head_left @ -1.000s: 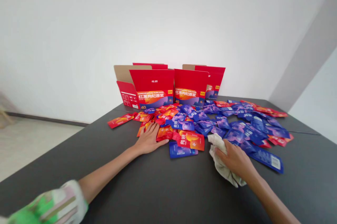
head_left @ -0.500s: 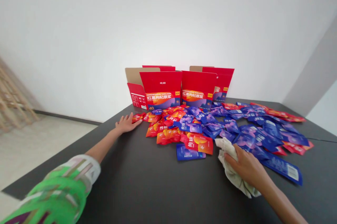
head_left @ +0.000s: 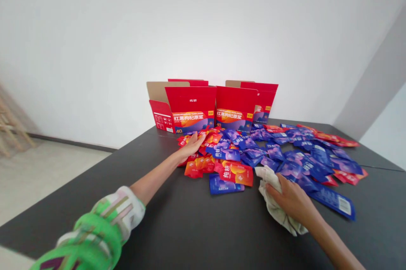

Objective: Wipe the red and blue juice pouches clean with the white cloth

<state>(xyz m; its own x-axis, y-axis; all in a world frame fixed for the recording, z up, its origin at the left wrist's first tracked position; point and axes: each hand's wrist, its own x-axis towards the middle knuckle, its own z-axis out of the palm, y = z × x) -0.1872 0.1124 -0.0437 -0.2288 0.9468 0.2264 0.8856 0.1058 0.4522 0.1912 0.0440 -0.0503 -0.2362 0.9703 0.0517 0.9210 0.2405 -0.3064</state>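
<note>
My left hand (head_left: 191, 146) rests against the left side of a heap of red sachets (head_left: 236, 172), its fingers stretched out and touching the packets. Mixed in with them, and spreading to the right, lie many blue sachets (head_left: 294, 166). A crumpled whitish cloth (head_left: 275, 202) is gripped in my right hand (head_left: 290, 197), low over the table beside the near edge of the blue packets. One blue sachet (head_left: 225, 185) lies partly under a red one at the front of the heap.
Behind the heap stand several open red cartons, among them a front left box (head_left: 192, 109) and a front right box (head_left: 236, 109), flaps raised. The dark table (head_left: 203, 227) meets a white wall (head_left: 203, 20). Wooden slats (head_left: 12, 128) stand on the floor at far left.
My left hand went out to the left edge of the heap, then swept right, pushing the outlying red sachets into the pile. My right hand keeps the cloth in about the same place.
</note>
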